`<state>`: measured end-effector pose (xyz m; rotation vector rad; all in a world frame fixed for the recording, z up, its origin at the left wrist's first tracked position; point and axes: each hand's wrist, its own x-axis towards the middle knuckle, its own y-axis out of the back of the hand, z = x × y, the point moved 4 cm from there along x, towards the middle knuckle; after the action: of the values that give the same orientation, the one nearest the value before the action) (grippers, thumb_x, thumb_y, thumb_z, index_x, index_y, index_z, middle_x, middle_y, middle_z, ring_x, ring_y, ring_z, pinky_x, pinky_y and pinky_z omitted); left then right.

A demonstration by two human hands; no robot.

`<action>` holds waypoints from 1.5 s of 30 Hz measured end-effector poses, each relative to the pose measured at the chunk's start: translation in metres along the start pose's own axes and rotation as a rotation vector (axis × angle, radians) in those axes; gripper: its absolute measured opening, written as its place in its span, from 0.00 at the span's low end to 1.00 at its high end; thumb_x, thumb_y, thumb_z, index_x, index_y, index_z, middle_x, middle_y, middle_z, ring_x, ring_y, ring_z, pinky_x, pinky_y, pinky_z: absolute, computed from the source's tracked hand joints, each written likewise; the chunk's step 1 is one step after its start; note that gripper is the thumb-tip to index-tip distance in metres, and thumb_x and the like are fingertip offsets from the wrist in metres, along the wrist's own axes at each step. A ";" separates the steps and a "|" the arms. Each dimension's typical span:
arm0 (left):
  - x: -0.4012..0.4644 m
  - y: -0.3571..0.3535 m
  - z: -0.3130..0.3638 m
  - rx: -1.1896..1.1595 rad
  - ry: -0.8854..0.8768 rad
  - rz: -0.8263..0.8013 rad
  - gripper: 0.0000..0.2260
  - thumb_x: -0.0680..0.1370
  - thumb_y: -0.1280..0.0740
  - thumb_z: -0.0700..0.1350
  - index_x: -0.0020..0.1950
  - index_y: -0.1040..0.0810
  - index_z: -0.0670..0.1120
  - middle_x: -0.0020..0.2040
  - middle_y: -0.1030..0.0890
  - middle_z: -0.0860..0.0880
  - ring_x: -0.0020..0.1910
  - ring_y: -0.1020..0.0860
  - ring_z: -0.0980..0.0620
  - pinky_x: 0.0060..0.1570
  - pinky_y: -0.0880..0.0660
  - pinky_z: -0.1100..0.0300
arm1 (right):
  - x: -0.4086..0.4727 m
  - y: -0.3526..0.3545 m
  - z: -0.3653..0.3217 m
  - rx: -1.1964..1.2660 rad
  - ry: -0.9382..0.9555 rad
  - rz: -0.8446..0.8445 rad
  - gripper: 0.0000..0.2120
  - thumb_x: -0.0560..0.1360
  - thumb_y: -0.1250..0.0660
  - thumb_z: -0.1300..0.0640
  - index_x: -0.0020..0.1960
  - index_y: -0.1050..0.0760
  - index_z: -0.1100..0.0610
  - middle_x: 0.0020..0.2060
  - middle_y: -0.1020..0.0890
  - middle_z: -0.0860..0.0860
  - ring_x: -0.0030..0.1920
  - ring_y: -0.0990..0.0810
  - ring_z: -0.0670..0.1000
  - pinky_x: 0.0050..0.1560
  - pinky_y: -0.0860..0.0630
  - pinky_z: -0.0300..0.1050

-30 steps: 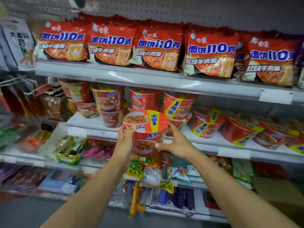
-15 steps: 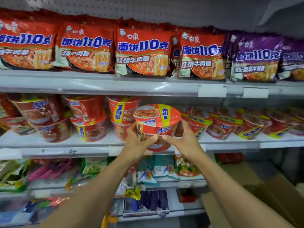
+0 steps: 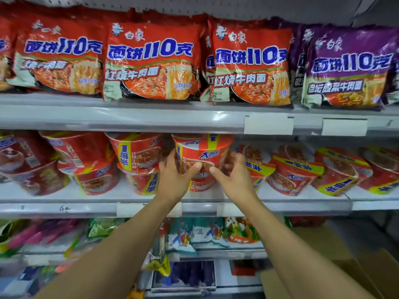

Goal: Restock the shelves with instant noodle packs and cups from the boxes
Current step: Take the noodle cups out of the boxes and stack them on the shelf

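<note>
- Head view: the noodle cup (image 3: 201, 157) is now inside the middle shelf (image 3: 64, 209), stacked on top of another cup (image 3: 199, 184) near the front edge. 1 second ago it was held in the air in front of this shelf, so it has moved up and inward.
- The left hand (image 3: 174, 180) holds the cup on its left side, with the thumb curled across the front of the wall.
- The right hand (image 3: 232, 178) touches the right side. Its fingers are curled around the cup, but they look blurred, so I cannot tell how firm the hold is.
- The cup's top rim is just under the edge of the upper shelf (image 3: 129, 117), where the red noodle packs (image 3: 151, 61) and a purple pack (image 3: 347, 67) stand in a row.
- Other cups stand on both sides in 2 layers, and some on the right are tilted.
- In my judgement the placing of this cup is almost finished; the hands only need to let go and check that it sits stable.
- A cardboard box (image 3: 323, 277) shows at the lower right corner; its contents are not visible.
</note>
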<state>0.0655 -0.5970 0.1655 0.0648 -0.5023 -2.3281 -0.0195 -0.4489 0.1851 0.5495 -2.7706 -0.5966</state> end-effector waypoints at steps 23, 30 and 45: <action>-0.029 -0.019 -0.010 0.515 -0.035 -0.216 0.31 0.75 0.29 0.43 0.74 0.39 0.48 0.68 0.31 0.41 0.64 0.29 0.40 0.62 0.31 0.52 | -0.036 0.004 0.036 -0.433 -0.023 -0.337 0.40 0.75 0.32 0.55 0.78 0.53 0.48 0.77 0.49 0.51 0.76 0.52 0.58 0.75 0.47 0.54; -0.066 -0.050 -0.017 0.529 -0.088 -0.454 0.31 0.74 0.29 0.45 0.74 0.38 0.48 0.69 0.30 0.42 0.66 0.30 0.44 0.62 0.29 0.51 | -0.096 0.037 0.057 -0.507 -0.137 -0.268 0.37 0.74 0.32 0.55 0.77 0.48 0.53 0.73 0.40 0.55 0.72 0.44 0.57 0.71 0.42 0.47; -0.206 -0.193 0.019 0.598 -0.387 -0.967 0.28 0.75 0.30 0.46 0.73 0.36 0.46 0.67 0.29 0.43 0.64 0.29 0.45 0.58 0.31 0.58 | -0.255 0.172 0.115 -0.575 -0.566 -0.008 0.32 0.75 0.32 0.54 0.75 0.43 0.51 0.70 0.37 0.54 0.69 0.39 0.57 0.67 0.38 0.47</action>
<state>0.0830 -0.3249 0.0906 0.1704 -1.6467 -3.0189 0.1193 -0.1593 0.1175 0.2847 -2.8501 -1.6962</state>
